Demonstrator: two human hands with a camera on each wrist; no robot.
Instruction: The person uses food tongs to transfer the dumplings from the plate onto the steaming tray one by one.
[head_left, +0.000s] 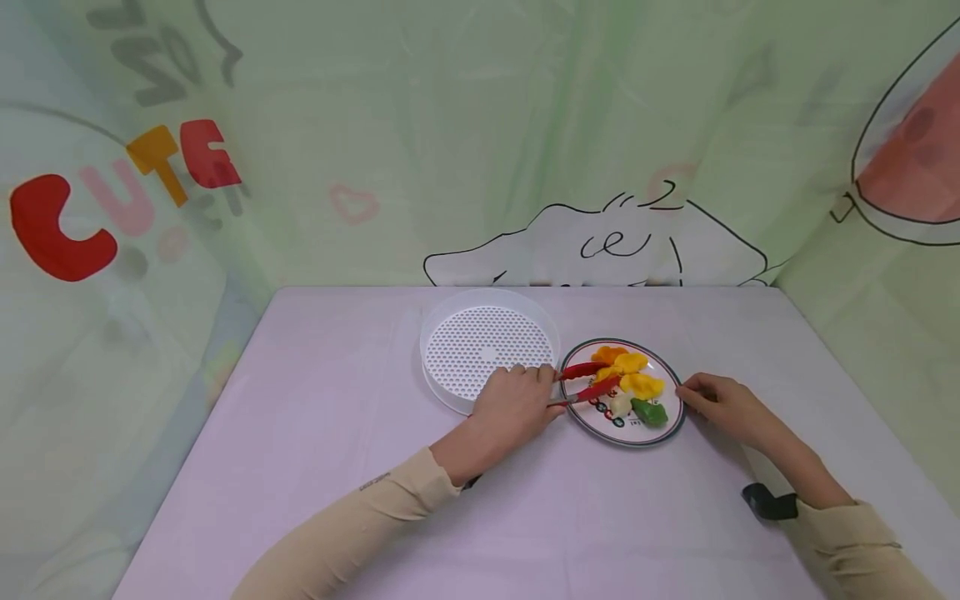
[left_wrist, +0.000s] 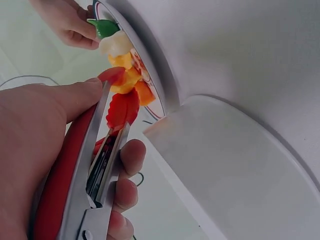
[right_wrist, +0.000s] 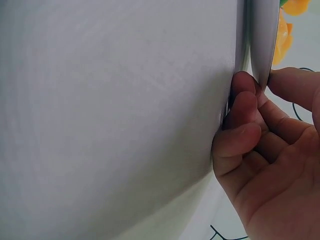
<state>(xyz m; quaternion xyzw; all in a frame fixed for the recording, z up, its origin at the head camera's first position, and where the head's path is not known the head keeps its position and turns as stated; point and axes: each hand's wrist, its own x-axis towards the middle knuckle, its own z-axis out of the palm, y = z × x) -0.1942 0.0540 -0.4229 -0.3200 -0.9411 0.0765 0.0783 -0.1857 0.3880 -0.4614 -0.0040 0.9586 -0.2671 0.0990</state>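
Observation:
My left hand (head_left: 513, 404) grips metal tongs with red handles and red tips (head_left: 597, 389), thumb on one arm and fingers curled round the other. The tips stand apart over the left part of a round plate (head_left: 665, 367) with dark and red rim lines. Several dumpling-shaped pieces lie on it: yellow pieces (head_left: 641, 385), an orange piece (head_left: 609, 354), a cream piece (head_left: 620, 406) and a green piece (head_left: 649, 412). Whether the tips touch a piece I cannot tell. At the plate's right edge, my right hand (head_left: 727, 408) pinches the rim between thumb and fingers.
Left of the plate, close beside it, sits a white round steamer tray (head_left: 487, 342) with many holes and a raised wall. Both stand on a pale lilac tabletop (head_left: 337, 400). Printed curtains (head_left: 480, 150) hang behind and at both sides of the table.

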